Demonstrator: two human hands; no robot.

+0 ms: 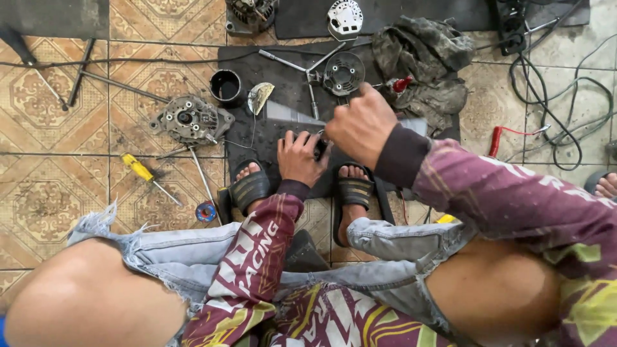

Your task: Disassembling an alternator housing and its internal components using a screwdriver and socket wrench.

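I squat over a black rubber mat [257,138] on a tiled floor, with my feet in black sandals on its near edge. My left hand [299,159] presses down on a small dark part on the mat between my feet; the part is mostly hidden under the fingers. Just above it my right hand [361,125] is closed in a fist around a tool handle, and the tool itself is hidden by the hand. Beyond the hands lie a cross wrench [310,72] and a round black metal housing [343,73].
A grey alternator housing [191,119] lies left of the mat, with a yellow-handled screwdriver [143,171] and a roll of tape [205,211] nearer me. A black cup [225,86], dirty rags [424,61], cables [559,109] and another person's foot [604,185] are around.
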